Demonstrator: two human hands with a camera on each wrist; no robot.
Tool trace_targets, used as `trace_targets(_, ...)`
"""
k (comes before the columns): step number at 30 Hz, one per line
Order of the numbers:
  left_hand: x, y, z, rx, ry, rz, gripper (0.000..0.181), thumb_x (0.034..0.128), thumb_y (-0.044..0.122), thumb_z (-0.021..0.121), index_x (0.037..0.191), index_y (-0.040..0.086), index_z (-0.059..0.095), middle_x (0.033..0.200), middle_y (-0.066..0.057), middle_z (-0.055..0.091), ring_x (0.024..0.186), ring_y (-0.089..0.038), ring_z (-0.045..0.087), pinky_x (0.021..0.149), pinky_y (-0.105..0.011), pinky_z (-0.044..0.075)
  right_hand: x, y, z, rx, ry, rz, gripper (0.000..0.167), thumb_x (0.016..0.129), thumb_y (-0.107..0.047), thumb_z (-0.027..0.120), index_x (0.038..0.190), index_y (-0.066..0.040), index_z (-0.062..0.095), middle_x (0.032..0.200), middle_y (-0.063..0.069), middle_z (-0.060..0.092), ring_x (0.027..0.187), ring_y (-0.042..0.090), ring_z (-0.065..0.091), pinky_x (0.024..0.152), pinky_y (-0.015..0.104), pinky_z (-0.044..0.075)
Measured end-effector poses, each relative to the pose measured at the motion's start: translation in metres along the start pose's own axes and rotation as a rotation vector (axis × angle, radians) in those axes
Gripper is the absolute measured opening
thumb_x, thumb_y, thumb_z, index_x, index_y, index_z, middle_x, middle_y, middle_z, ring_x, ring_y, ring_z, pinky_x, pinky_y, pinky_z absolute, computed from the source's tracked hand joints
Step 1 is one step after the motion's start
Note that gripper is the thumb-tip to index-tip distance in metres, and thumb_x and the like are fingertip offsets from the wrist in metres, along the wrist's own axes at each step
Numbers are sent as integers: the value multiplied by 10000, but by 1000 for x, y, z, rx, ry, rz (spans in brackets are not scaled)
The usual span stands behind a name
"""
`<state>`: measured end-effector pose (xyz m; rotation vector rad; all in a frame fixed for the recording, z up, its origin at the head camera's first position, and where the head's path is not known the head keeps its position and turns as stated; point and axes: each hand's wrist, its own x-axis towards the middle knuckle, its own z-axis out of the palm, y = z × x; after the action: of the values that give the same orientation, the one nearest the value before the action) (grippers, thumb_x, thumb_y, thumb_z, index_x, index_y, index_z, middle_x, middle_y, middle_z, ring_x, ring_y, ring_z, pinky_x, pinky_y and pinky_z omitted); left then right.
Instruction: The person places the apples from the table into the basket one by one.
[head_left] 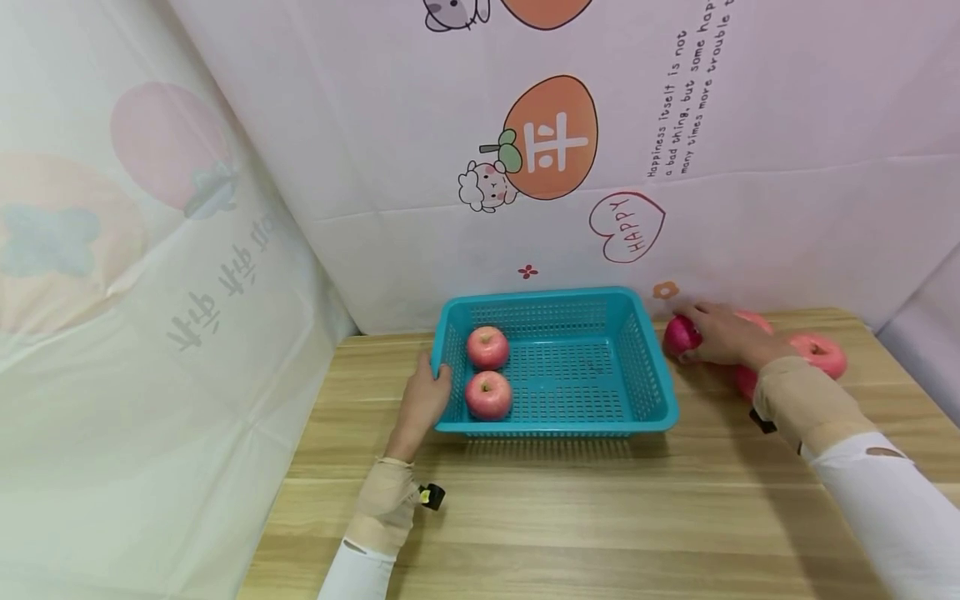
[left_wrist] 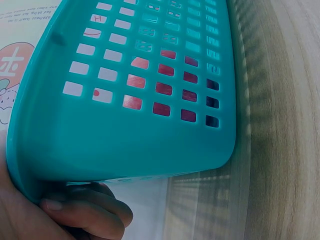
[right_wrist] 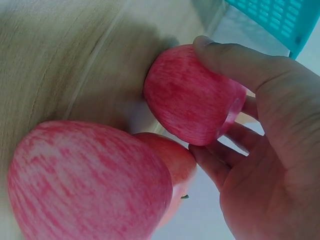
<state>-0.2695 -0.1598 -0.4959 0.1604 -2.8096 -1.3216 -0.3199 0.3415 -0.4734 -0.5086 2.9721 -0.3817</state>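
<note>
My left hand point(head_left: 426, 398) grips the left rim of a turquoise plastic basket point(head_left: 558, 432), with its fingers curled beneath the rim in the left wrist view. Two pink-red apples point(head_left: 488, 396) sit inside, along the basket's left side. To the right of the basket, my right hand point(head_left: 723, 335) holds a deep-pink apple point(right_wrist: 192, 95) between thumb and fingertips. The apple is beside the basket, low over the wooden table. Close under that hand lie a larger streaked apple point(right_wrist: 90, 180) and a reddish round fruit point(right_wrist: 172, 165), partly hidden.
Another pink apple point(head_left: 819, 356) lies right of my right wrist, near others partly covered by the hand. The wooden table point(head_left: 555, 517) meets a white printed cloth point(head_left: 405, 267) at its back edge. More cloth hangs at the left.
</note>
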Motion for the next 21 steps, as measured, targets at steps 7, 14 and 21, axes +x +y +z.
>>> trace_targets(7, 0, -1, 1, 2, -11, -2, 437, 1103, 330, 430, 1442, 62, 490, 1086, -193, 683, 916, -283, 643, 780, -458, 536, 1, 1, 1, -4, -6, -6, 791, 871, -205, 844, 1515, 1, 435, 1477, 390, 461, 1286, 614, 491, 990, 734, 490)
trace_targets(14, -2, 3, -1, -5, 0, -2, 435, 1100, 356, 426, 1426, 79, 501, 1105, -198, 679, 930, -297, 635, 806, -470, 536, 3, 1, 1, 27, -27, 6, 837, 853, -218, 865, 1533, -9, 423, 1467, 390, 468, 1269, 589, 513, 978, 725, 501)
trace_targets(21, -2, 2, 0, 6, 14, 2, 408, 1094, 332, 436, 1393, 66, 516, 1070, -204, 681, 909, -300, 635, 791, -482, 535, 6, 1, 3, 36, -39, 15, 865, 841, -225, 880, 1544, -1, 428, 1472, 379, 469, 1273, 577, 517, 985, 729, 493)
